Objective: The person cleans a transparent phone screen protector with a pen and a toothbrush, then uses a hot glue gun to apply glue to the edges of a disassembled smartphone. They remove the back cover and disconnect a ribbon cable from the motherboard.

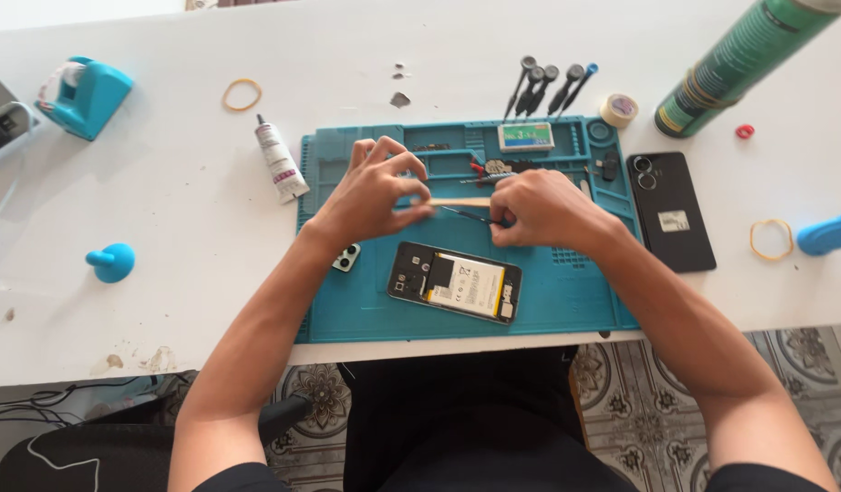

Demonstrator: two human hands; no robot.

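Observation:
An opened phone (455, 282) with its battery exposed lies on a teal work mat (566, 301). Above it, my left hand (375, 193) and my right hand (541, 210) are both closed on a thin pale strip (461, 202) stretched between them. A thin dark tool, perhaps tweezers (470, 216), pokes out from under my right hand. A small camera piece (346, 258) lies by my left wrist.
A black phone back cover (671, 211) lies right of the mat. Several screwdrivers (543, 87), a tape roll (619, 110), a green spray can (739, 59), a glue tube (279, 162), rubber bands (242, 94), a blue tape dispenser (85, 94) and a blue suction cup (112, 262) stand around.

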